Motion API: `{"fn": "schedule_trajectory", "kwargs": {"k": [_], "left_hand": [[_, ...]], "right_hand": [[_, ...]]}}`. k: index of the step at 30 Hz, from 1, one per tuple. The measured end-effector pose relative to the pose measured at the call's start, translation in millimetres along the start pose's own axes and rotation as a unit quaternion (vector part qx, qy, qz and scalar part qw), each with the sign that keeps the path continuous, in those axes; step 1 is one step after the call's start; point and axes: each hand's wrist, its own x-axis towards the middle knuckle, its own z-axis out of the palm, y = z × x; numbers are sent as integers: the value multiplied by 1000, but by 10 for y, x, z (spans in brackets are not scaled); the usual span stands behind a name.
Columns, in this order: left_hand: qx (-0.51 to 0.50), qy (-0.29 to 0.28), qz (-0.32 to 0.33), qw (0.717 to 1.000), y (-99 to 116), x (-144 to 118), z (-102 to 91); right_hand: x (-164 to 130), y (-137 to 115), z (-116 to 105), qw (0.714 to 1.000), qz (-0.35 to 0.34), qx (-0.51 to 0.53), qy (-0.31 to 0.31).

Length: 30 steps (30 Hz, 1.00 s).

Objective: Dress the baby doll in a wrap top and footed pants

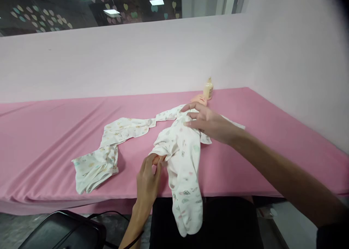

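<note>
A doll lies on its back, its head (200,99) at the far side and mostly hidden behind my right hand. It is in a white printed baby romper (181,151). One leg of the romper hangs limp over the table's near edge. At the other leg's cuff, my left hand (149,172) has its fingers closed around the doll's foot (156,159). My right hand (203,121) is over the chest of the romper, fingers apart and curved; whether they touch the cloth I cannot tell.
White printed baby clothes (122,131) lie to the left on the pink tablecloth (60,132). A pump bottle (208,89) stands behind the doll's head, near the white wall (131,60). A black chair-like object (62,231) is at the lower left.
</note>
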Motion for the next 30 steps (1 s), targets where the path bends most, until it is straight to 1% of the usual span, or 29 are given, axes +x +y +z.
{"fn": "schedule_trajectory", "kwargs": {"k": [2, 5, 8, 9, 12, 13, 14, 16, 18, 20, 22, 25, 27, 28, 30], "left_hand": [[-2, -1, 3, 1000, -10, 16, 0], [-1, -25, 3, 1000, 0, 21, -19], [-1, -42, 15, 999, 71, -37, -71], [-6, -29, 21, 999, 116, -74, -96], [-40, 40, 28, 998, 306, -205, -174], [-57, 43, 22, 997, 379, -240, -197], [-76, 27, 9, 997, 450, -262, -217], [-116, -50, -36, 991, 568, -260, -248], [-167, -115, -93, 975, 626, -201, -280], [-232, -137, -142, 952, 613, -112, -333], [-301, -127, -184, 927, 543, -18, -416], [-391, -126, -233, 882, 408, 101, -574], [-429, -148, -253, 855, 351, 163, -673], [-434, -161, -262, 847, 337, 188, -713], [-416, -184, -272, 848, 332, 224, -770]], "right_hand": [[124, -71, 14, 999, -16, -48, 14], [242, -59, 116, 992, -33, -125, -8], [285, 6, 279, 985, -57, -163, -28], [291, 23, 338, 983, -61, -170, -31], [319, 48, 505, 983, -67, -170, -20], [333, 49, 555, 984, -65, -165, -11], [349, 48, 600, 986, -62, -157, -1], [383, 45, 668, 989, -52, -139, 15], [409, 43, 693, 991, -47, -122, 29], [418, 42, 663, 992, -46, -113, 43], [406, 41, 578, 993, -32, -99, 49], [353, 46, 387, 998, 37, -51, 25], [303, 67, 259, 996, 89, -6, 1], [275, 86, 203, 994, 109, 14, -7], [215, 142, 112, 989, 146, 27, -13]]}}
